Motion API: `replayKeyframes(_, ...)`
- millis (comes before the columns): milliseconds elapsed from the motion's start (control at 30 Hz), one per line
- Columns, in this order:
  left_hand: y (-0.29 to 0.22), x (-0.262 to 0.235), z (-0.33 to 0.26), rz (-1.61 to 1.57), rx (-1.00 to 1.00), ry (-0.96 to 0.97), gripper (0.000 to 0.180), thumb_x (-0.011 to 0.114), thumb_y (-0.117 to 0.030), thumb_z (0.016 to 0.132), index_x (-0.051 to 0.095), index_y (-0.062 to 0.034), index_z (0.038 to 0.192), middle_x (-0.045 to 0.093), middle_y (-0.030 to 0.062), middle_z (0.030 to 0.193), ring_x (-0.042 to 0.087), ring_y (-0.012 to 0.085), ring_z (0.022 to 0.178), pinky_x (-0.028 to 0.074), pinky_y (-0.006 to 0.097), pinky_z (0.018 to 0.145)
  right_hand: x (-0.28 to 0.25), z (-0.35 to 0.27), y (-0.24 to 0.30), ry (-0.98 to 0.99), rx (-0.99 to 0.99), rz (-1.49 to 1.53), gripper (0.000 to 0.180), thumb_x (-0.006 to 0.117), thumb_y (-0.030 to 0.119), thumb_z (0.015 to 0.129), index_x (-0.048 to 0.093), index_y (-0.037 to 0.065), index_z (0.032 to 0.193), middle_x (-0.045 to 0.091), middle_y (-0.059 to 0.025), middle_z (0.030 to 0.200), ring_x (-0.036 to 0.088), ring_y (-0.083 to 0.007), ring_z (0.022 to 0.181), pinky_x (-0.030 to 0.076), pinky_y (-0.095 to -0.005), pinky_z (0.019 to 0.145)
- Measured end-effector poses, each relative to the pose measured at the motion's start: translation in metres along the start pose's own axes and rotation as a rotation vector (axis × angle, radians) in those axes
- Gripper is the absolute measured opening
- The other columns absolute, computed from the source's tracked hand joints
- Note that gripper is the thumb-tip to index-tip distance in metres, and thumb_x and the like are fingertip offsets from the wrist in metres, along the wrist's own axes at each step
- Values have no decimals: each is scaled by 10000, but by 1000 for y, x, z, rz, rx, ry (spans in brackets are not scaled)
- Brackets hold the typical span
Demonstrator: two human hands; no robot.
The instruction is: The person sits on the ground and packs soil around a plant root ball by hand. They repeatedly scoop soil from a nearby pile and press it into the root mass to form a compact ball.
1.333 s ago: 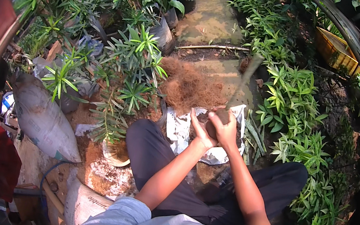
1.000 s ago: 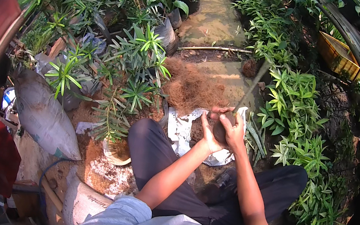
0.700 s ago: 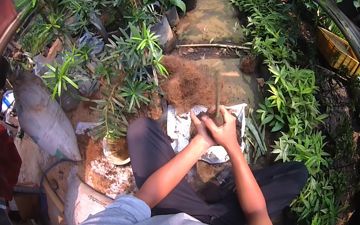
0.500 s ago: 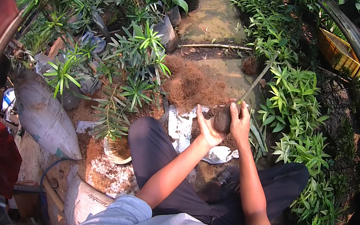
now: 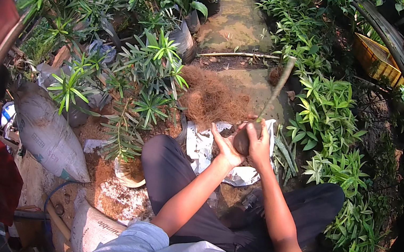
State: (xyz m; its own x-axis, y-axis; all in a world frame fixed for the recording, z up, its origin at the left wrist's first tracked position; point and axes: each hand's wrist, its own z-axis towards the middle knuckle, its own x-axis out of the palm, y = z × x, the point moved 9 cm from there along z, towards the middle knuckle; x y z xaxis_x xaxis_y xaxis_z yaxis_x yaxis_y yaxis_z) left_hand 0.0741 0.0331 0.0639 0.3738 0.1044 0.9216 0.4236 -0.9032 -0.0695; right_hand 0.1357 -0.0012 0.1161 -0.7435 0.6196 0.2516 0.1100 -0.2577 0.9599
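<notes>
A dark ball of soil point(image 5: 241, 141) sits between my hands, over a torn white plastic sheet point(image 5: 198, 144). From its top rises a bare green plant stem point(image 5: 277, 92), leaning away and to the right. My left hand point(image 5: 227, 151) cups the ball from the left and below, thumb stretched out; its other fingers are mostly hidden. Around the ball's right side and the stem's base closes my right hand point(image 5: 260, 146). Just beyond the sheet lies a heap of brown coconut fibre point(image 5: 215, 96). Several cut green stems point(image 5: 286, 154) lie right of the sheet.
Potted leafy plants point(image 5: 153, 63) crowd the left, with more greenery point(image 5: 332, 108) along the right. White sacks point(image 5: 52, 134) and a pale pot point(image 5: 130, 171) stand at the left. A path point(image 5: 236, 21) runs ahead, crossed by a thin stick point(image 5: 239, 55). A yellow crate point(image 5: 378, 60) sits far right.
The stem has swung more upright, its tip toward me and left. Both hands have shifted slightly nearer and left with the soil ball, and the right hand now wraps it lower.
</notes>
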Motion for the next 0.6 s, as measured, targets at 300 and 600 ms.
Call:
replayKeyframes(300, 26, -11, 8, -42, -41, -79, 1062, 276, -960, 698, 569, -119, 1278, 568, 108, 1316, 512, 300, 1244, 375, 496, 1063, -12, -6, -5, -55, -128, -174, 423, 678, 179, 917, 466, -10, 1230, 704, -110, 970, 661, -197, 969, 501, -332, 854)
replayKeyframes(600, 3, -7, -3, 34, 22, -107, 1080, 212, -932, 748, 534, -68, 1310, 561, 115, 1353, 506, 303, 1280, 346, 496, 1112, -10, 1, -13, -57, -40, -143, 305, 572, 263, 1006, 522, 40, 1207, 665, -98, 990, 637, -166, 931, 493, -311, 866)
